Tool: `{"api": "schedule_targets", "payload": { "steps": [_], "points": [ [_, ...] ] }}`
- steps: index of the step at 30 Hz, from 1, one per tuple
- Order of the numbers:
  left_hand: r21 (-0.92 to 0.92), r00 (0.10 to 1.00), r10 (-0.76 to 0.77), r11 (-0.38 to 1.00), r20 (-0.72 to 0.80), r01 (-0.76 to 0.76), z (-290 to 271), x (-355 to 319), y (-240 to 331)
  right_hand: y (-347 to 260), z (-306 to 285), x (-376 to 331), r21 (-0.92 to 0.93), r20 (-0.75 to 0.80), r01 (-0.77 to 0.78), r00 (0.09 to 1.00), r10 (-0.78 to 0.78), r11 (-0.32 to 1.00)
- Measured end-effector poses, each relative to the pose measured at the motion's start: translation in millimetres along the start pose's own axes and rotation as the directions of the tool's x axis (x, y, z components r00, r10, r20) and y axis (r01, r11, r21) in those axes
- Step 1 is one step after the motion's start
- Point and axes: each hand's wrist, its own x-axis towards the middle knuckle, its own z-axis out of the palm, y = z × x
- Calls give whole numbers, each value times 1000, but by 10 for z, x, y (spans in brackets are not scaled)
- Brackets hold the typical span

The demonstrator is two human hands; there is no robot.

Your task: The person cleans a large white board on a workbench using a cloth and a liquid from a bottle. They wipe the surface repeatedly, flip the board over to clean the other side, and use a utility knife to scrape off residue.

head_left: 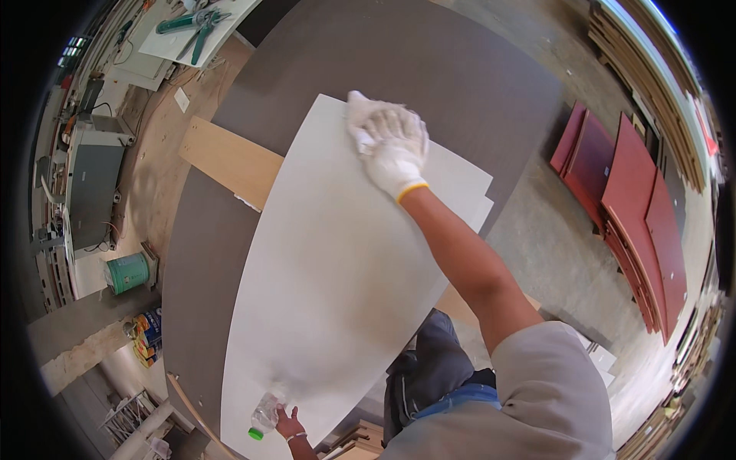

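A long white panel (307, 261) lies across a larger dark brown board (383, 46). Near its far end, my right hand (395, 146), in a white knit glove with a yellow cuff, presses a pale pinkish cloth (357, 111) against the surface. The fingers stretch over the bunched cloth and hold it under the palm. At the near left end, my bare left hand (290, 424) grips a clear plastic bottle (264, 414) with a green cap. The bottle is tilted, cap toward the lower left. Part of the left fingers is hidden behind it.
A light wooden strip (234, 159) sticks out from under the panel's left side. Red boards (640, 207) lean in a stack at right. A green bucket (127, 273) stands at left, and green caulking guns (195, 27) lie on a white surface at the upper left.
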Motion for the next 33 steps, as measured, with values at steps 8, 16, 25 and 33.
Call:
{"api": "schedule_targets", "payload": {
  "steps": [8,16,25,33],
  "points": [
    [21,1000,-24,999,-4,24,-229,110,-179,-295,-535,-2313,524,-41,525,802,-596,670],
    [-73,998,64,995,-28,-66,-174,41,-211,804,-574,-1268,-189,149,100,986,-72,977],
    [-152,985,87,982,-149,-110,70,-105,-240,-1724,377,-29,-145,9,466,882,-470,873],
    [-201,939,287,924,-192,-324,167,-102,-172,-4266,781,-2690,581,46,663,554,-831,473]
  ]
}}
